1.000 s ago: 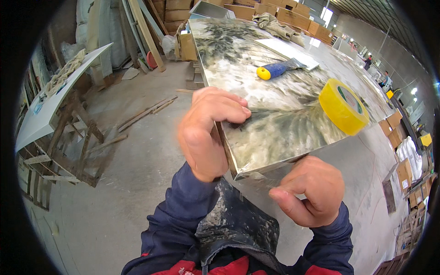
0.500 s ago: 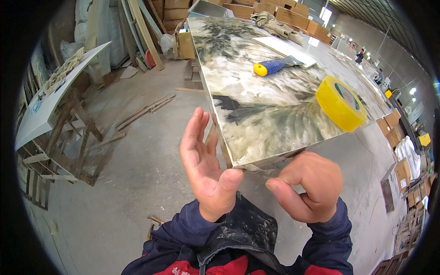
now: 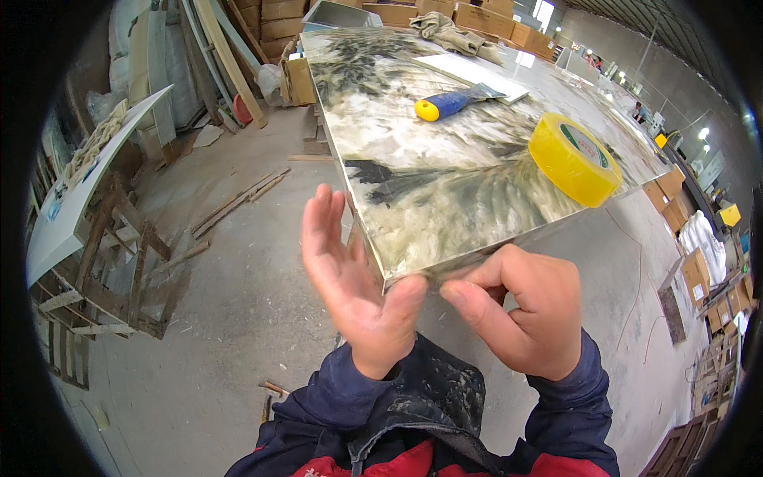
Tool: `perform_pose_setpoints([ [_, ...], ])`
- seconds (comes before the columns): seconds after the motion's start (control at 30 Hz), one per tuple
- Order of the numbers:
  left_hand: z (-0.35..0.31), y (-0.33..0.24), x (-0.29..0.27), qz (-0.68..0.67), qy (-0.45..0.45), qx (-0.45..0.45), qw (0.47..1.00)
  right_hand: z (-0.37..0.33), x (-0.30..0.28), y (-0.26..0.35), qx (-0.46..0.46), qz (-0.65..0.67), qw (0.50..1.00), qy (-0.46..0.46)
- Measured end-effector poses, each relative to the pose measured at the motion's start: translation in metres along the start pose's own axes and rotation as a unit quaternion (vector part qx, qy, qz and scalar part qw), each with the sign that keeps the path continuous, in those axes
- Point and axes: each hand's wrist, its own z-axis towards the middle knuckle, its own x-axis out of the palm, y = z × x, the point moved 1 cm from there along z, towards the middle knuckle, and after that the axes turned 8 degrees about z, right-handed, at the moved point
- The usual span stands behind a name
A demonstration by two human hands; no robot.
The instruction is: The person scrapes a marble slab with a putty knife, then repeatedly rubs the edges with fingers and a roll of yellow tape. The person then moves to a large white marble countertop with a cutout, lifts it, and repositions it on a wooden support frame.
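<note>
A glossy marbled slab [image 3: 453,191], white with black and olive streaks, stretches away from me with its near corner between my hands. My left hand [image 3: 358,306] is open, its fingers upright along the slab's left edge and its thumb at the corner. Just right of that corner, my right hand [image 3: 524,310] is closed in a pinch by the front edge. Whatever lies between its thumb and finger is too thin to make out. On the slab rest a roll of clear yellowish tape [image 3: 592,184] and a putty knife [image 3: 445,105] with a blue and yellow handle.
A white board [image 3: 477,75] and a crumpled grey-brown cloth [image 3: 453,33] lie farther back on the slab. At left, a white panel [image 3: 75,211] rests on a wooden stand [image 3: 103,246]. Wood strips [image 3: 238,203] lie on the floor. Cardboard boxes [image 3: 695,274] line the right side.
The slab and the things on it have shifted slightly left and up in view. My right hand's pinch has come closer to the corner and my left thumb. My left hand stays open.
</note>
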Motion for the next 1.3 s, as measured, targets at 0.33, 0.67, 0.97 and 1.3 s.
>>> perform_pose_setpoints([
  [0.33,-0.008,0.006,0.006,-0.031,0.051,-0.074,0.995,-0.018,-0.022,0.002,0.114,-0.038,0.987,-0.11],
  [0.67,-0.022,0.011,0.026,0.01,0.173,-0.179,0.968,-0.059,-0.014,0.037,0.024,-0.016,0.983,-0.179],
  [0.97,-0.018,-0.097,-0.059,-0.301,0.167,-0.33,0.879,-0.056,0.005,0.037,-0.032,-0.008,0.986,-0.165],
  [1.3,-0.008,-0.094,-0.071,-0.349,0.161,-0.406,0.829,-0.048,0.016,0.032,-0.044,-0.018,0.988,-0.144],
])
